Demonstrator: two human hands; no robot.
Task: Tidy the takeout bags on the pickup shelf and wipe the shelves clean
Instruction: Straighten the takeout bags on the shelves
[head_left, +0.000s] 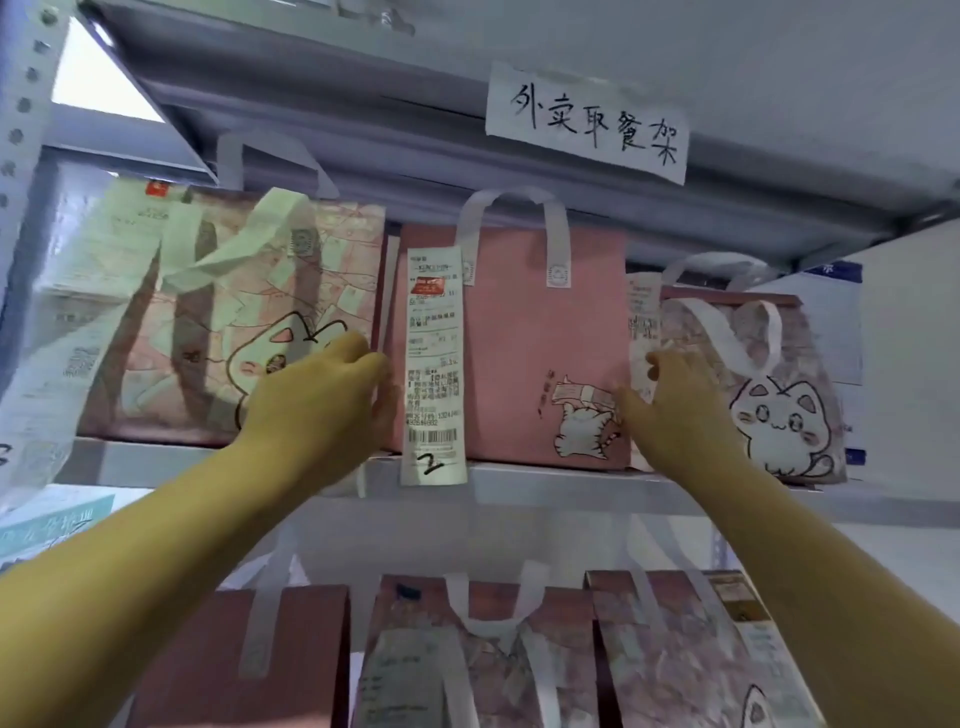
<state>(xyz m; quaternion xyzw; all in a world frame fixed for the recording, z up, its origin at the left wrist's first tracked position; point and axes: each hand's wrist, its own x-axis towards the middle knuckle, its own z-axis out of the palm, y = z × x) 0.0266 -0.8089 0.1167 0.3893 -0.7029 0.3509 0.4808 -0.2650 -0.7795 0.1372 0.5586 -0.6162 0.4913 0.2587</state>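
My left hand (322, 395) and right hand (675, 410) curl their fingers (363, 353) round the side edges of the pink bag (519, 338) standing mid-shelf (545, 486). A careless slide could tear its hanging receipt (434, 364) or tip the neighbouring bag (234, 322).

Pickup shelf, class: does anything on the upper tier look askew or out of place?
The left patterned bag leans askew, its handle flopped over its front. The receipt on the pink bag hangs below the shelf edge.

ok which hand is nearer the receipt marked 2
Left. The left hand sits at the left edge of the receipt, on the left side of the pink bag; the right hand is at the bag's right side, across its front from the receipt.
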